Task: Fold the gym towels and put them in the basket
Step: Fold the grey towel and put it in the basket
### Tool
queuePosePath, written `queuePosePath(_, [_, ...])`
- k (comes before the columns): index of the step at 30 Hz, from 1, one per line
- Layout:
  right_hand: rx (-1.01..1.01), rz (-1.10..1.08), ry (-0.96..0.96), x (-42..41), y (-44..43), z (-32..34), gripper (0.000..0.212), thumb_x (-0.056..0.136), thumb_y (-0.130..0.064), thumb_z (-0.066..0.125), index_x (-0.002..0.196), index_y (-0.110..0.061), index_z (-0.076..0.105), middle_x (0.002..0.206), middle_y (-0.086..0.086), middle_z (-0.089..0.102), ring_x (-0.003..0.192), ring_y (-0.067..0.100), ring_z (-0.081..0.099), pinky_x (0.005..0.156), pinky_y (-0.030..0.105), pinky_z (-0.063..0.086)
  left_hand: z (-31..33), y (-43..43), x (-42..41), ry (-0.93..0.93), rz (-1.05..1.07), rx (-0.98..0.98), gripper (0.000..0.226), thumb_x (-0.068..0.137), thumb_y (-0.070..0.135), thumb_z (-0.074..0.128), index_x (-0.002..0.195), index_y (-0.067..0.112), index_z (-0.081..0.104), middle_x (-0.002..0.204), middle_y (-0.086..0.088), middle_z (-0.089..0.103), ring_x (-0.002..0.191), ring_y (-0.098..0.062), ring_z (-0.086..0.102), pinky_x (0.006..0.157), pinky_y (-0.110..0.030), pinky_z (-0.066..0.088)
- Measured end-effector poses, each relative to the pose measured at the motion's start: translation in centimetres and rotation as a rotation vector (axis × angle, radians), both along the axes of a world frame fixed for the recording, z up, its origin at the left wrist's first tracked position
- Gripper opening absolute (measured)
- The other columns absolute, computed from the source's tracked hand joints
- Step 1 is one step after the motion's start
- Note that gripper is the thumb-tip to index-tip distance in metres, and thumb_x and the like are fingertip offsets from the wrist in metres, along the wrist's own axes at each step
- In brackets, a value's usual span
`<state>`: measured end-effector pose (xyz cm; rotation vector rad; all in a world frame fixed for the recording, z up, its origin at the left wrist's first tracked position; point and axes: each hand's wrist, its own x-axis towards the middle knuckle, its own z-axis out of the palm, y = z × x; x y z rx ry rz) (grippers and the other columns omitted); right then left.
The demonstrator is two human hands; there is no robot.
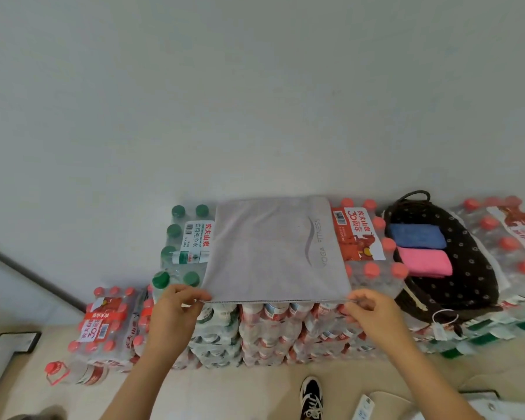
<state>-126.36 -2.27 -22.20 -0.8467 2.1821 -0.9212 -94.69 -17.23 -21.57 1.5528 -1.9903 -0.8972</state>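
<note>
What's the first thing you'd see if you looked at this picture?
A big grey towel lies spread over stacked packs of water bottles, its near corners pinched by the left hand and right hand. To its right, a dark basket holds a folded blue towel and pink towel.

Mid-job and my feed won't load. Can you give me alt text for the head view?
The left hand and right hand pinch the near corners of a grey towel spread flat on stacked water-bottle packs. To its right, a dark basket on the packs holds a folded blue towel and a folded pink towel.
</note>
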Motion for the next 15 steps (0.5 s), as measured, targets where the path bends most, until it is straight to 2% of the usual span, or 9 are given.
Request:
queuePosePath(4, [0.035,0.002,0.091,0.3,0.1,-0.1,0.013,0.083,-0.013,0.068,0.078,-0.023,0.072,0.072,-0.01,0.069,0.074,0.012,0.066,0.066,0.029,0.051,0.6,0.5,0.2,0.047,0.021,0.145,0.03,0.084,0.002,0.067,0.076,0.031,0.073,0.08,0.013,0.071,0.07,0.0,0.065,0.067,-0.014,0.051])
queuePosePath(6, [0.037,-0.008,0.12,0.6,0.2,-0.1,0.011,0.084,-0.019,0.069,0.076,-0.016,0.075,0.071,-0.007,0.07,0.073,0.014,0.066,0.066,0.032,0.051,0.8,0.7,0.3,0.101,0.048,0.254,0.026,0.085,0.002,0.065,0.078,0.025,0.075,0.074,0.006,0.073,0.065,-0.007,0.068,0.068,-0.025,0.056])
queuePosePath(8, [0.023,-0.064,0.107,0.7,0.3,-0.3,0.027,0.082,-0.029,0.072,0.07,-0.005,0.073,0.066,0.009,0.069,0.069,0.028,0.066,0.066,0.041,0.053,1.0,1.0,0.6,0.215,0.096,0.387,0.022,0.085,-0.001,0.064,0.081,0.016,0.076,0.075,-0.002,0.074,0.066,-0.019,0.071,0.068,-0.036,0.057])
queuePosePath(9, [0.009,-0.117,0.077,0.7,0.3,-0.4,0.03,0.081,-0.03,0.074,0.069,-0.003,0.072,0.065,0.013,0.068,0.069,0.033,0.065,0.067,0.044,0.054,1.1,1.2,0.7,0.272,0.12,0.441,0.02,0.084,-0.003,0.064,0.082,0.013,0.076,0.077,-0.006,0.074,0.068,-0.021,0.071,0.069,-0.037,0.057])
queuePosePath(12, [-0.047,-0.3,-0.176,1.0,0.1,-0.1,0.014,0.078,-0.014,0.077,0.072,-0.005,0.069,0.071,0.016,0.07,0.065,0.029,0.065,0.072,0.045,0.056,1.0,2.0,0.8,0.372,0.154,0.503,0.022,0.079,-0.005,0.068,0.083,0.014,0.078,0.077,-0.006,0.074,0.069,-0.015,0.065,0.066,-0.024,0.054])
queuePosePath(15, [-0.155,-0.417,-0.528,1.7,-0.3,0.3,0.013,0.083,0.003,0.068,0.086,-0.004,0.058,0.087,0.024,0.067,0.067,0.026,0.065,0.063,0.032,0.059,0.7,2.5,0.7,0.468,0.183,0.45,0.03,0.075,-0.015,0.067,0.086,0.012,0.077,0.08,-0.007,0.074,0.075,-0.018,0.065,0.063,-0.019,0.054])
